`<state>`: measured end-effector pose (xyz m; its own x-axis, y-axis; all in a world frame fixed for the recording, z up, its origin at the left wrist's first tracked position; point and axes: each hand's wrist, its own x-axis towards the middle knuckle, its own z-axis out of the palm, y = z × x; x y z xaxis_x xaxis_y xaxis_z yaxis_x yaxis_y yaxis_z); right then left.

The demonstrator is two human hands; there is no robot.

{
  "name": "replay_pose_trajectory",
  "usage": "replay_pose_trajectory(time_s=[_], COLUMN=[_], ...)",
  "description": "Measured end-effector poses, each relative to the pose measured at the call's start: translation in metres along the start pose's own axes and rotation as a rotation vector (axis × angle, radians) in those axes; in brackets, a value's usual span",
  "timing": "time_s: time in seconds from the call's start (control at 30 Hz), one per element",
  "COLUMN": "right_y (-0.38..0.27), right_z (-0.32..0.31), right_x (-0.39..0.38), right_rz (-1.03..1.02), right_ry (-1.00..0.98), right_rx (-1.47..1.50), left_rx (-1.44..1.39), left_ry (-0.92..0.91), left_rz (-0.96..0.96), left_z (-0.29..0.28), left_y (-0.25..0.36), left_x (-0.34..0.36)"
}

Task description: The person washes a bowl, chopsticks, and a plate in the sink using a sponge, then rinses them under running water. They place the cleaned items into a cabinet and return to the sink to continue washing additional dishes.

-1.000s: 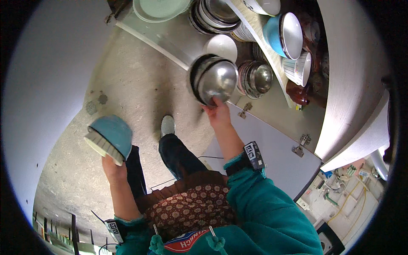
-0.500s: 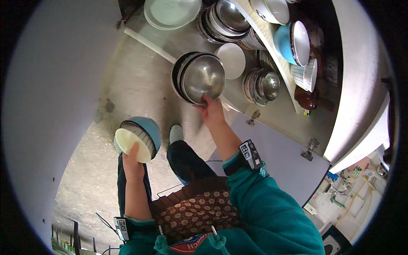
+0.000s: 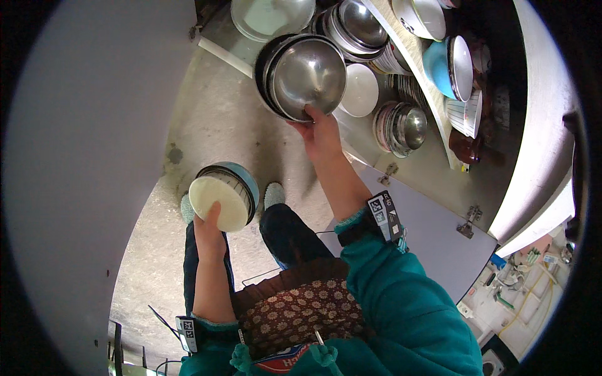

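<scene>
My right hand (image 3: 320, 135) grips the near rim of a nested stack of metal bowls (image 3: 310, 75), thumb over the inner edge. The shiny steel one lies uppermost, with darker rims behind it. Lower down on the left, my left hand (image 3: 210, 232) is closed on several nested bowls, a cream bowl (image 3: 219, 202) on top and a light blue bowl (image 3: 243, 175) outermost. The thumb presses on the cream bowl's inside; the other fingers are hidden beneath. The metal bowls are held up at the front of an open low cabinet, near a white bowl (image 3: 360, 91).
Stacks of metal bowls (image 3: 362, 25), pale plates (image 3: 273, 15) and a smaller bowl stack (image 3: 401, 128) stand on the cabinet bottom. The shelf (image 3: 407, 56) above bears a blue bowl (image 3: 439, 66) and a striped bowl (image 3: 465, 114). Open cabinet doors flank me: a left door (image 3: 81, 156) and right door (image 3: 414, 219).
My right hand has moved the metal bowls up and farther into the cabinet opening. The bowls in my left hand have tilted, showing more of the cream bowl's inside. The view has shifted slightly.
</scene>
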<state>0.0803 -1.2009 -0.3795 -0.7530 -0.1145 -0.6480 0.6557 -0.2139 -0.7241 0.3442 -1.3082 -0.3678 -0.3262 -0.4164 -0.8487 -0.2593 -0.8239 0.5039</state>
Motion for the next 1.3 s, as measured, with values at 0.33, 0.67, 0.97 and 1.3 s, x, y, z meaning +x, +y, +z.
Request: replay_pose_trajectory(time_s=[0.33, 0.67, 0.97, 1.3], right_y=[-0.017, 0.008, 0.019, -0.001], right_z=[-0.019, -0.031, -0.052, -0.022], right_x=[-0.026, -0.038, -0.035, -0.026], right_rz=[-0.007, 0.098, 0.173, 0.076], right_ry=[-0.003, 0.118, 0.185, 0.110], right_rx=[0.016, -0.068, -0.006, -0.064], left_rx=[0.007, 0.135, 0.143, 0.070], left_ry=[0.009, -0.024, -0.021, -0.064], left_rz=[-0.027, 0.014, 0.011, 0.003], left_z=[0.005, -0.003, 0.003, -0.002], left_y=[0.003, -0.003, 0.000, -0.006], left_x=[0.001, 0.003, 0.002, 0.007])
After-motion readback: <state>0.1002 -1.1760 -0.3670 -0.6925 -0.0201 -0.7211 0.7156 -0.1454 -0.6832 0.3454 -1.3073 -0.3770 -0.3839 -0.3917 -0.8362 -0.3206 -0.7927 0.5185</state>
